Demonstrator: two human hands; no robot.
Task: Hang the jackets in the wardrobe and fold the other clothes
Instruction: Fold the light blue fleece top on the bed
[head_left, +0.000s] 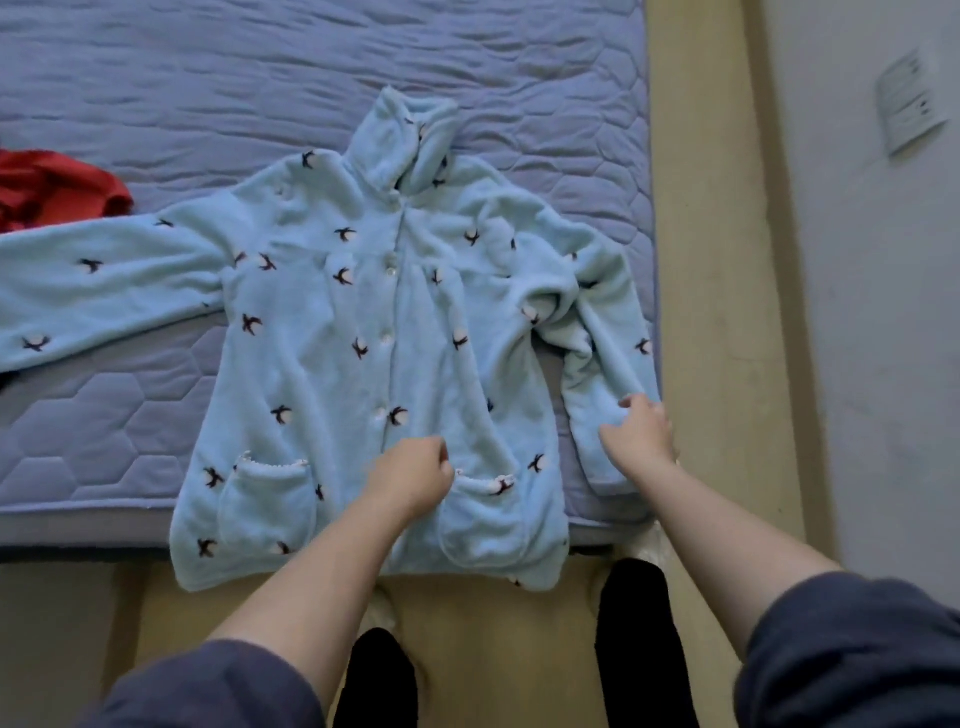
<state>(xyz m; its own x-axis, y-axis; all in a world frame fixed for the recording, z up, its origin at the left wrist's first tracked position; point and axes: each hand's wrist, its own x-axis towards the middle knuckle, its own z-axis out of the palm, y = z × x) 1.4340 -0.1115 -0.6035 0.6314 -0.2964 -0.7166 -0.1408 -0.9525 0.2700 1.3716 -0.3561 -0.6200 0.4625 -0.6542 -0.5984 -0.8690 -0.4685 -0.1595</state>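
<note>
Fleece top (332, 338): front up on bed (104, 441), collar far, hem over near edge | right hand (641, 434): pinches right-side sleeve (597, 374) by bed's right edge; body lies to its left | left hand (410, 475): curled on placket between the pockets, hold on cloth unclear | likely next: sleeve folds inward.

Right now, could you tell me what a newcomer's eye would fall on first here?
A light blue fleece top with dark bird prints lies spread, buttoned, on the blue quilted mattress, its hem over the edge. The right hand grips its bent sleeve; a red garment lies far left.
</note>
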